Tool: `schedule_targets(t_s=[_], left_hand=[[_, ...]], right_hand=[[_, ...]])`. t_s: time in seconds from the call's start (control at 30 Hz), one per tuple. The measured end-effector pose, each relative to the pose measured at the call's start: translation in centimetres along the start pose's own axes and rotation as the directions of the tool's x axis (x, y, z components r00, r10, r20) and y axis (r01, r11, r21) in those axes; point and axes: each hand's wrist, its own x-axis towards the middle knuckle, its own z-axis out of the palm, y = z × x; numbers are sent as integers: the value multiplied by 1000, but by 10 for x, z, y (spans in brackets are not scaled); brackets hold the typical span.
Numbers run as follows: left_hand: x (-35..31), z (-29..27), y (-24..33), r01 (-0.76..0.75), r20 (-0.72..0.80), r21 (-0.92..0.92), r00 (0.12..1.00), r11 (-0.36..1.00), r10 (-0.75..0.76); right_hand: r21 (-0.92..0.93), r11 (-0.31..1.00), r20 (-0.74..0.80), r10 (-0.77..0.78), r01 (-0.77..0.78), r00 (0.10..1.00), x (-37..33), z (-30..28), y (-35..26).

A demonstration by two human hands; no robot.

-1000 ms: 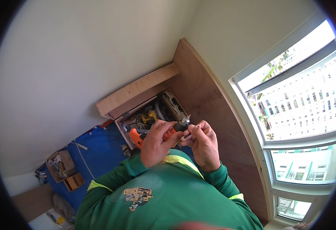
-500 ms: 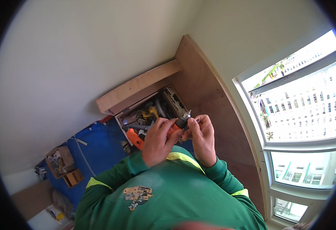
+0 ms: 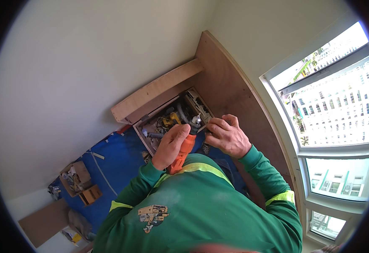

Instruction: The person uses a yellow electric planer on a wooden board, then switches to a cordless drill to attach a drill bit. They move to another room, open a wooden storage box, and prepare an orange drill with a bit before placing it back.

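Note:
My left hand [image 3: 169, 145] is wrapped round the body of an orange power drill [image 3: 186, 146], close against my green shirt. The drill points away from me, and its dark chuck [image 3: 194, 129] carries a silvery bit with a pale pointed tip [image 3: 198, 116]. Just right of the chuck is my right hand [image 3: 230, 137], fingers curled and pinched together. Whatever lies between those fingertips is too small to name. Beyond the drill stands an open wooden box [image 3: 140, 134] with tools in it, among them a yellow-and-black tool [image 3: 174, 119].
A wooden board [image 3: 159, 90] runs along the wall behind the box, joining a tall wooden panel [image 3: 235, 92]. Windows [image 3: 332, 152] fill the right side. On the blue floor covering [image 3: 113, 162], at left, sit an open carton [image 3: 81, 172] and a smaller brown box [image 3: 91, 195].
The drill has turned, its orange rear end swinging from the left in toward my body. My right hand has come off the chuck and moved slightly right.

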Motion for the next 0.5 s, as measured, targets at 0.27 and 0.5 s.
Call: schedule_targets(t_s=[0.27,0.5], left_hand=[[-10,2,14,116,41,-122,993,986,-112],[-9,9,18,15,-37,7,999,1000,-15]], right_hand=[[961,-177,277,671,-213,688,20,23,-17],[956,-267,269,646,-119,714,41,36,-17]])
